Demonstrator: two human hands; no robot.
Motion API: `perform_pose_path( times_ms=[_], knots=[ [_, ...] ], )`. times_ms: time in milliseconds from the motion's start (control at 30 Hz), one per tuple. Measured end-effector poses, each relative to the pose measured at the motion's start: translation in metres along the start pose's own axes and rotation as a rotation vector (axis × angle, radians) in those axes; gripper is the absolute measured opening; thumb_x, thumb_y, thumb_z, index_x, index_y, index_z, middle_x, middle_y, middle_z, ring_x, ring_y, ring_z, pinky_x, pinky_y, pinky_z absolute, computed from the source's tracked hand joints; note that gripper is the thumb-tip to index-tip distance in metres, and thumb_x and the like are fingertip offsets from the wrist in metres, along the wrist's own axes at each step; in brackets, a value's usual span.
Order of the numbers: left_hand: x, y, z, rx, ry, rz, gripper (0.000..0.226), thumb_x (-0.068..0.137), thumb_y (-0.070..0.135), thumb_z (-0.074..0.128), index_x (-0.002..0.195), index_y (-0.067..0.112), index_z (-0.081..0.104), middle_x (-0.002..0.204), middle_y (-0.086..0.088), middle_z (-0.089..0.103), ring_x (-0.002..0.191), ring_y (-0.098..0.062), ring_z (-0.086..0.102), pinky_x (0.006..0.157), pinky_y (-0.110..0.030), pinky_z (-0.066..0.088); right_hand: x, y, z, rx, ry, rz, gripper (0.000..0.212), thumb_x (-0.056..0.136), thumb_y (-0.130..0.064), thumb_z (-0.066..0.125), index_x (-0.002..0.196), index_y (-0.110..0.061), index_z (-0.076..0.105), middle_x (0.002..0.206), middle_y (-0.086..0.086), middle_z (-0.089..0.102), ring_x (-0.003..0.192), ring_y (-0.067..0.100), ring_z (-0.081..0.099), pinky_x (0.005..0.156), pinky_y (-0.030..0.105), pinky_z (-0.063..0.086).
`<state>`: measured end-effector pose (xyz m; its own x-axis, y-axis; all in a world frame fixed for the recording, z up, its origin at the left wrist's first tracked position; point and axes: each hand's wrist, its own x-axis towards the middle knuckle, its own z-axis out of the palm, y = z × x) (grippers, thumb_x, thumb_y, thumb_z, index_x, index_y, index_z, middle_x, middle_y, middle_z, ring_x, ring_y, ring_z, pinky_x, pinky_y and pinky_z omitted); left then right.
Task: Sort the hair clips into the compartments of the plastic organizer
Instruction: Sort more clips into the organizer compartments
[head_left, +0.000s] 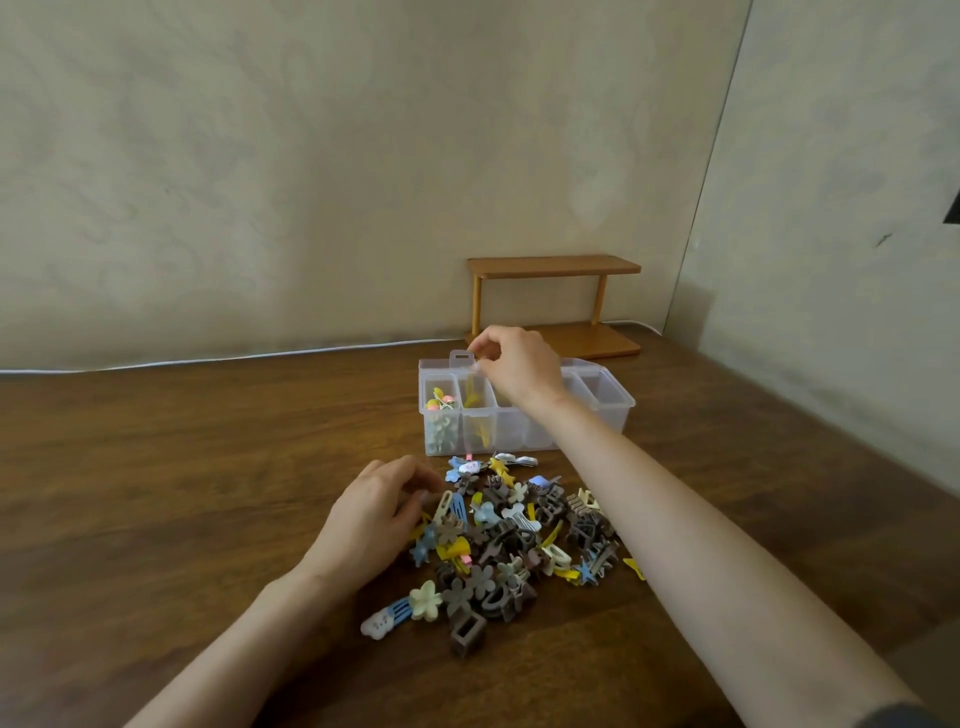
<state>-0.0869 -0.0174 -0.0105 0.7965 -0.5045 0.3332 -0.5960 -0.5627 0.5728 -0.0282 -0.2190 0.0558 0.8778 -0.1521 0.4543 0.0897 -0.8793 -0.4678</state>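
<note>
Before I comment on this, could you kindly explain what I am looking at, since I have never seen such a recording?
No machine here: a person wears a head camera looking down at two bare hands. On the wooden table a pile of hair clips lies before a clear plastic organizer; a small wooden shelf stands behind. The left hand rests on the pile's edge. The right hand hovers over the organizer, fingertips just above a yellow clip; whether they grip it is unclear.

Two hands (374, 522) (517, 370), one organizer (615, 410), one shelf (553, 265), many clips (498, 540).
</note>
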Motion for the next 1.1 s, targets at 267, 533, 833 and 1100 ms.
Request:
perform_pose_path(
  times_ms=[267,533,833,1100],
  knots=[
    [0.001,0.0,0.001,0.02,0.014,0.024,0.021,0.091,0.011,0.05,0.102,0.027,0.059,0.094,0.02,0.054,0.1,-0.001,0.05,0.086,-0.023,0.048,-0.028,0.007,-0.017,0.152,0.041,-0.077,0.012,0.087,-0.016,0.063,0.094,-0.023,0.07,0.088,-0.01,0.068,0.079,0.002,0.059,0.072,0.025,0.05],
    [0.003,-0.006,0.006,0.109,-0.034,0.079,0.034,0.089,0.003,0.047,0.086,0.031,0.066,0.103,0.017,0.061,0.101,-0.003,0.048,0.076,-0.011,0.038,-0.074,0.027,-0.026,0.052,-0.319,0.002,0.028,0.088,-0.005,0.057,0.078,-0.027,0.071,0.08,-0.016,0.064,0.072,-0.003,0.058,0.071,0.023,0.05],
    [0.005,-0.009,0.007,0.155,-0.01,0.055,0.031,0.092,0.01,0.048,0.109,0.029,0.065,0.12,0.015,0.057,0.108,-0.002,0.043,0.085,-0.015,0.034,-0.083,0.032,-0.01,0.052,-0.304,0.001,0.013,0.089,-0.019,0.061,0.09,-0.024,0.072,0.091,-0.008,0.068,0.075,-0.003,0.053,0.077,0.027,0.051],
    [0.004,-0.009,0.004,0.128,-0.019,-0.035,0.034,0.091,0.011,0.05,0.121,0.026,0.054,0.121,0.007,0.056,0.111,-0.006,0.049,0.096,-0.027,0.044,-0.087,0.013,-0.006,0.085,-0.304,-0.123,0.013,0.088,-0.021,0.062,0.092,-0.024,0.073,0.091,-0.011,0.067,0.07,-0.008,0.049,0.063,0.013,0.037]
  ],
)
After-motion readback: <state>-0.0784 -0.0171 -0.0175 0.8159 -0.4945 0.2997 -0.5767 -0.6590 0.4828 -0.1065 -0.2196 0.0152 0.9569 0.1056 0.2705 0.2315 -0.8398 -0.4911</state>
